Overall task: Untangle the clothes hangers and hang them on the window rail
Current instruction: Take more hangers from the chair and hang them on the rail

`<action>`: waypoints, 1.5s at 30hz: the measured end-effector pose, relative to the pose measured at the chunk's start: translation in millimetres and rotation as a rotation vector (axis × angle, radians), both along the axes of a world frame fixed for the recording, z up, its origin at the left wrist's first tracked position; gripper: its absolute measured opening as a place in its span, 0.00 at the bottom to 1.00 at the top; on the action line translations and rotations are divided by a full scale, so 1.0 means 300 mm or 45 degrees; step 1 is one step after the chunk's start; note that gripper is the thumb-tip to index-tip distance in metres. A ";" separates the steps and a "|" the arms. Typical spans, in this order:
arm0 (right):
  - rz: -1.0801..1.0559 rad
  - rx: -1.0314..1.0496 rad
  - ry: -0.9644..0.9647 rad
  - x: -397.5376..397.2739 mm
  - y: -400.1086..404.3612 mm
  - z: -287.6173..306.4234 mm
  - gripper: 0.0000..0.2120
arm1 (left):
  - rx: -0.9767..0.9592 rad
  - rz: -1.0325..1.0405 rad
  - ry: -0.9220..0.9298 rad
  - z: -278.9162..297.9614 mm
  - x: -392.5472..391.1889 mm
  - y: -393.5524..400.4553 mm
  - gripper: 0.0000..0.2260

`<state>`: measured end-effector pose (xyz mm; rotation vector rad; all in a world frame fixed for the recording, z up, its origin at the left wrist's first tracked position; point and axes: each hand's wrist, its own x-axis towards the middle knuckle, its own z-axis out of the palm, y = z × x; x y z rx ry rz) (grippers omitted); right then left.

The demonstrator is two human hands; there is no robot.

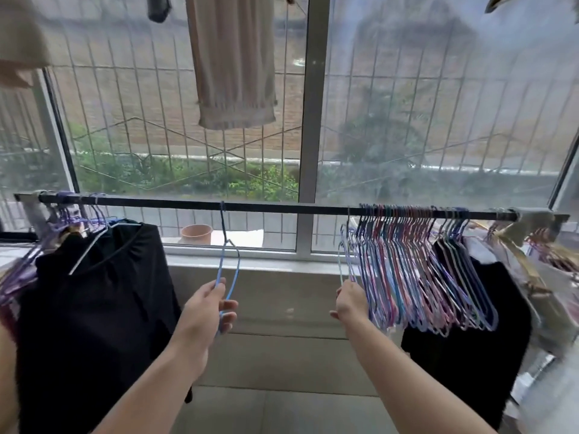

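Black garment point(94, 296) left of blue hanger point(228, 277)

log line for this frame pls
left hand: grips blue hanger hooked on rail | right hand: holds end hanger of row | stage: hanging

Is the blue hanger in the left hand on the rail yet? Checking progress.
On. The blue hanger's hook sits over the rail, while the left hand grips its lower part.
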<state>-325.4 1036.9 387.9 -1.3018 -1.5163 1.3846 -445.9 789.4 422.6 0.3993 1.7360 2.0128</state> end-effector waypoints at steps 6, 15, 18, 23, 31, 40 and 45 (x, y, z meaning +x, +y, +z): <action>-0.055 0.022 -0.055 0.037 0.065 0.010 0.16 | 0.015 -0.107 -0.004 0.023 0.019 0.114 0.10; 0.251 0.657 -0.191 0.245 -0.145 0.094 0.18 | -0.021 -0.423 -0.255 0.019 0.123 0.211 0.07; 0.910 -0.054 0.116 0.237 -0.225 0.114 0.23 | -0.078 -0.642 -0.299 0.029 0.198 0.253 0.06; 0.851 0.045 0.011 0.211 -0.276 0.050 0.22 | -0.175 -0.665 -0.066 -0.001 0.292 0.310 0.05; 0.598 -0.108 -0.010 0.234 -0.213 0.002 0.18 | -0.367 -0.683 0.039 -0.009 0.298 0.290 0.09; 0.363 0.099 -0.070 0.105 0.045 0.134 0.13 | -0.598 -0.375 0.312 -0.025 0.166 0.160 0.12; 0.333 0.265 -0.381 0.066 0.092 0.112 0.16 | -0.581 -0.379 0.242 -0.032 0.175 0.144 0.13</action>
